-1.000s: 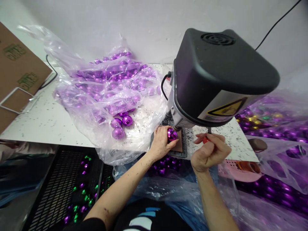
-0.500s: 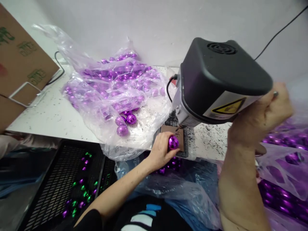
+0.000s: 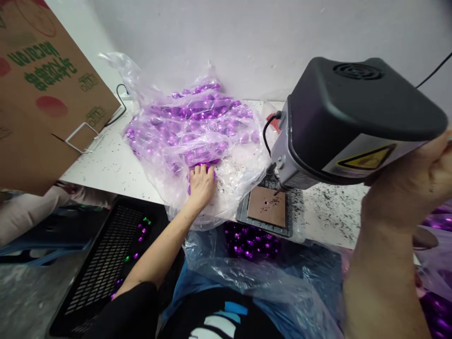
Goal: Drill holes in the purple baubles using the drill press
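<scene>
Nearest, below the bench (image 3: pixel 332 212) edge, clear plastic (image 3: pixel 229 268) lies about a pile of shiny purple balls (image 3: pixel 247 242), at 5 o'clock from the left hand (image 3: pixel 202 182); a shift of the legs could tip some out. Black specks lie on the brown plate (image 3: pixel 261 214) at about 4 o'clock, so anything set there might sit unevenly. Round balls on loose film could roll off, or the film could snag, if the fingers drag.

The left hand's fingers are bent close together over loose balls (image 3: pixel 212 163), whose purple shows at their edges; whether they pinch 1, I cannot tell. More lie at 12 o'clock, a heap under a thin clear bag (image 3: pixel 187 134). At 3 o'clock, well apart, the right hand (image 3: pixel 423 174) reaches behind the black machine head (image 3: pixel 353 113), which hides its fingers; their state I cannot tell.
</scene>
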Tool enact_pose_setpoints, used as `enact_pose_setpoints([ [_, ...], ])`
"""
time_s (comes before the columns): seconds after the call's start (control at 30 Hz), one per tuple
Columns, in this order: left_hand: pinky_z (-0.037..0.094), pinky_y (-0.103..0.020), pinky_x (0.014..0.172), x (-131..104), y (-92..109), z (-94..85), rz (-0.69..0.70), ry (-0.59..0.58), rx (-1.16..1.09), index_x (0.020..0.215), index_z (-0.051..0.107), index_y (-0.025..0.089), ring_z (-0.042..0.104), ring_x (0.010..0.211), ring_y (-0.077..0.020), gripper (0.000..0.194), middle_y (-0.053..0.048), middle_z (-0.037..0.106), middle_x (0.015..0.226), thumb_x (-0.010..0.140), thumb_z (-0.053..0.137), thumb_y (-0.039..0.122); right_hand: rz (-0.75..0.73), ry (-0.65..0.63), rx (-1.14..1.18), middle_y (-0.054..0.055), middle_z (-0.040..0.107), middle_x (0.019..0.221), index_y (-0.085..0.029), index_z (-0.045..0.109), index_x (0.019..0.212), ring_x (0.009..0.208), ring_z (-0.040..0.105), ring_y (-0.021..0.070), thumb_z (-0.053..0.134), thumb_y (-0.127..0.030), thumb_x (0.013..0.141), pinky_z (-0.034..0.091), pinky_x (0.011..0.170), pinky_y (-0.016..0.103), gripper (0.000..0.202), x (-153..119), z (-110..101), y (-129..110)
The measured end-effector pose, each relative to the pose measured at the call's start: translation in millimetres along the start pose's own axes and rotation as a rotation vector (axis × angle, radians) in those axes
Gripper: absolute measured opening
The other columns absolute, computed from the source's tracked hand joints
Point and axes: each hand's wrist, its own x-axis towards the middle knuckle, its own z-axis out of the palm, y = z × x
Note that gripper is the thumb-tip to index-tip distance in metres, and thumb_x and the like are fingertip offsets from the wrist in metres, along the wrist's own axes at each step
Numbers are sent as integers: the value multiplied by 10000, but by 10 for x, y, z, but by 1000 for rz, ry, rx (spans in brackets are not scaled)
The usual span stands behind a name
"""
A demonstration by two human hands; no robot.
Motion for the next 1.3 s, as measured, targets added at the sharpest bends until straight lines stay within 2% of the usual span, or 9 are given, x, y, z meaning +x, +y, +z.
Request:
enact_pose_setpoints([
  [0.1, 408, -507, 975, 140, -114, 70, 3, -52, -93, 1166, 612, 156, 535, 1142, -361, 372, -171, 617, 1163, 802, 685, 181, 0, -28, -19, -20, 249, 615, -121, 332, 655, 621, 249, 13, 301, -818, 844, 173, 638, 249, 723, 40, 10, -26],
  [0.2, 477, -411, 890, 79, -67, 42, -44, -105, -599, 1246, 578, 196, 605, 1050, -275, 421, -121, 637, 1171, 868, 653, 366, 2, -64, -12, -22, 259, 620, -118, 361, 676, 620, 253, 10, 321, -760, 879, 183, 630, 233, 674, 90, 39, 23],
  [0.33, 501, -326, 677, -98, 87, -84, -207, -389, -1387, 1272, 573, 199, 682, 833, -212, 506, -105, 675, 1067, 898, 578, 540, 6, -74, 3, -24, 239, 630, -118, 341, 675, 624, 236, 5, 377, -673, 900, 188, 648, 227, 599, 136, 91, 105],
  [0.5, 539, -386, 779, -308, 279, -202, -214, -584, -1743, 1234, 607, 217, 706, 940, -261, 488, -119, 685, 1121, 842, 695, 493, 7, -50, -21, -26, 261, 640, -105, 358, 673, 639, 249, -2, 378, -580, 936, 206, 666, 218, 543, 134, 111, 124],
  [0.63, 524, -344, 762, -466, 433, -236, -212, -638, -1657, 1219, 594, 214, 674, 962, -238, 527, -107, 677, 1151, 803, 736, 505, -3, -70, -7, -29, 284, 634, -101, 392, 690, 623, 269, -6, 370, -614, 926, 220, 637, 202, 565, 133, 94, 119],
  [0.8, 491, -305, 811, -581, 615, -71, -108, -524, -1233, 1173, 526, 209, 622, 942, -188, 564, -38, 661, 1043, 745, 803, 449, 17, -84, 19, -36, 274, 622, -112, 354, 686, 605, 262, -9, 323, -726, 881, 207, 612, 192, 644, 122, 92, 87],
  [1.03, 465, -388, 972, -424, 810, 163, 133, -407, -839, 1255, 516, 233, 595, 1133, -245, 494, -55, 605, 1257, 828, 719, 377, 34, -88, 46, -39, 279, 622, -119, 325, 691, 611, 265, -6, 313, -768, 864, 213, 624, 193, 672, 107, 102, 26],
  [1.17, 498, -379, 852, -324, 934, 131, 132, -428, -735, 1176, 529, 230, 633, 982, -233, 433, -28, 646, 1089, 818, 727, 373, 49, -107, 35, -37, 279, 629, -122, 310, 685, 619, 266, -6, 297, -789, 849, 201, 622, 189, 686, 110, 88, 12],
  [1.3, 494, -366, 831, -267, 1021, 156, 244, -350, -634, 1084, 565, 230, 616, 951, -225, 354, -27, 627, 1034, 818, 738, 388, 55, -105, 39, -36, 275, 626, -123, 312, 683, 620, 264, -6, 289, -796, 836, 196, 623, 194, 691, 112, 82, -13],
])
